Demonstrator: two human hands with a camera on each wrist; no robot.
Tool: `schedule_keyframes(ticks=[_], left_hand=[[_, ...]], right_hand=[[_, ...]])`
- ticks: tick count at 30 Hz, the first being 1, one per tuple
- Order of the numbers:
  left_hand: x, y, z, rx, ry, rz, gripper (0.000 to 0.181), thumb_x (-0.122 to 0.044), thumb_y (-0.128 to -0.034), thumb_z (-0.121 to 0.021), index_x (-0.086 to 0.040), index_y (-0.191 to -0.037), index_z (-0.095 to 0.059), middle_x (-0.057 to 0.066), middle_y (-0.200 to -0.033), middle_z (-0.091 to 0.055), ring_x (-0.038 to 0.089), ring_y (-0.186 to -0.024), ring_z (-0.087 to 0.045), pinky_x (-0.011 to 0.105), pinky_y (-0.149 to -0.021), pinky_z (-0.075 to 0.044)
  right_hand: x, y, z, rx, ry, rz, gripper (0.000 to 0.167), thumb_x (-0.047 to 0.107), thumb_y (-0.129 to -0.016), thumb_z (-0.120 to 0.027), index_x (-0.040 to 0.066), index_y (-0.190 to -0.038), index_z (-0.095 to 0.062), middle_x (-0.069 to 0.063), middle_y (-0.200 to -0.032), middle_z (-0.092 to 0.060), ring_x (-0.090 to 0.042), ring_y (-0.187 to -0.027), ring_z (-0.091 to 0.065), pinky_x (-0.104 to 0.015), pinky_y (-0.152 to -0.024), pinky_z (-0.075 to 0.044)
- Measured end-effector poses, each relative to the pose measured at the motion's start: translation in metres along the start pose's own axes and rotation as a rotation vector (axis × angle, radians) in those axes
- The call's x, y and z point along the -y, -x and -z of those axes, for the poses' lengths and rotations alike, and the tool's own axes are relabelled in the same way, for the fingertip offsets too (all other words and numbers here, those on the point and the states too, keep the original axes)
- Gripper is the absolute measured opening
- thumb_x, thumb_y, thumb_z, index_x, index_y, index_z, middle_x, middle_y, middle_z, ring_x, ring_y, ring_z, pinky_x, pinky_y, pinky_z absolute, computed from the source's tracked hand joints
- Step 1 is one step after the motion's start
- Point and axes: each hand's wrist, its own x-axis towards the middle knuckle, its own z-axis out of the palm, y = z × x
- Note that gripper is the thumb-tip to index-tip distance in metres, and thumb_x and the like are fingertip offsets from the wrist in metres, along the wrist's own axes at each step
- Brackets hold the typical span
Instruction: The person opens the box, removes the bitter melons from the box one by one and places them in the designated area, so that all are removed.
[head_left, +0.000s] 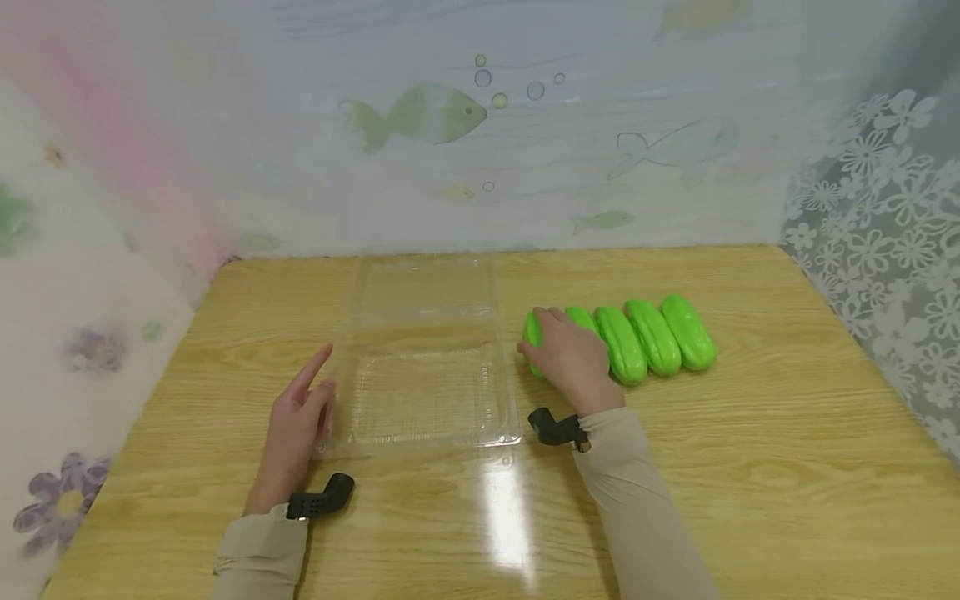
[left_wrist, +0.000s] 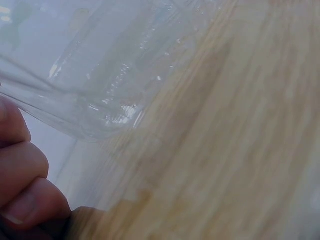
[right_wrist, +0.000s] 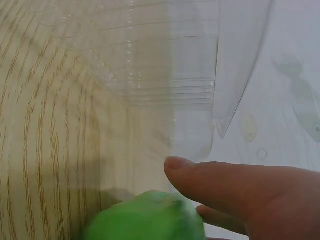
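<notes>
A clear plastic clamshell box (head_left: 423, 396) lies on the table with its lid (head_left: 423, 287) folded back toward the wall. My left hand (head_left: 296, 421) grips its left rim, thumb near the edge and index finger stretched forward. In the left wrist view, curled fingers (left_wrist: 25, 170) sit against the rim. To the right of the box, several shiny, bright green elongated pieces (head_left: 652, 337) lie in a row. My right hand (head_left: 573, 358) holds the leftmost green piece (right_wrist: 150, 220), thumb on its left side, and covers much of it.
The wooden table (head_left: 787, 458) meets a wall (head_left: 555, 183) with fish drawings at the back. A flowered cloth (head_left: 900, 275) hangs at the right, and a painted wall (head_left: 90, 317) borders the left. Black wrist cameras (head_left: 555, 427) sit by both sleeves.
</notes>
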Motion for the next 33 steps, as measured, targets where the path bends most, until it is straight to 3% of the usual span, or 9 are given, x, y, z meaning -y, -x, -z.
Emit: schedule_keyframes(ticks=[8,17,23,29,33], left_hand=[[-0.001,-0.002,0.000,0.002,-0.011,-0.006,0.047,-0.027,-0.0939,-0.046,-0.018,-0.139,-0.034,0.000,-0.048,-0.041,0.012,-0.040,-0.035,0.033,-0.039,-0.029],[0.001,-0.001,0.003,0.012,0.005,-0.009,0.045,-0.019,-0.0951,-0.044,-0.019,-0.139,-0.034,0.000,-0.048,-0.041,0.012,-0.041,-0.037,0.033,-0.039,-0.030],[0.001,-0.001,0.009,-0.018,-0.029,0.013,0.043,-0.021,-0.0947,-0.045,-0.025,-0.137,-0.037,0.000,-0.048,-0.042,0.012,-0.041,-0.037,0.031,-0.038,-0.031],[0.006,-0.006,0.011,-0.029,0.004,0.001,0.043,-0.023,-0.0947,-0.045,-0.021,-0.137,-0.038,0.000,-0.051,-0.042,0.012,-0.042,-0.038,0.030,-0.039,-0.032],[0.013,-0.012,0.005,-0.098,-0.003,-0.006,0.043,-0.033,-0.0945,-0.042,-0.015,-0.134,-0.042,0.000,-0.053,-0.041,0.012,-0.042,-0.038,0.028,-0.040,-0.033]], right_hand=[[0.000,0.000,-0.001,-0.026,-0.020,0.007,0.063,0.044,-0.082,-0.059,0.016,-0.135,-0.038,-0.007,-0.137,-0.038,-0.036,-0.100,-0.053,-0.050,-0.074,-0.044],[-0.002,0.000,-0.001,-0.051,-0.078,-0.001,0.065,0.041,-0.082,-0.060,0.013,-0.135,-0.038,-0.006,-0.136,-0.039,-0.032,-0.110,-0.047,-0.050,-0.081,-0.041],[-0.010,0.001,-0.001,-0.085,-0.157,0.055,0.063,0.041,-0.084,-0.058,0.014,-0.136,-0.036,-0.007,-0.134,-0.041,-0.029,-0.115,-0.044,-0.046,-0.088,-0.038],[-0.020,0.008,0.011,-0.178,-0.282,0.091,0.053,0.041,-0.089,-0.050,0.017,-0.134,-0.039,-0.005,-0.133,-0.043,-0.029,-0.101,-0.053,-0.043,-0.079,-0.043],[-0.028,0.018,0.019,-0.202,-0.383,0.124,0.049,0.045,-0.090,-0.046,0.020,-0.132,-0.044,-0.005,-0.120,-0.052,-0.023,-0.082,-0.057,-0.039,-0.066,-0.045]])
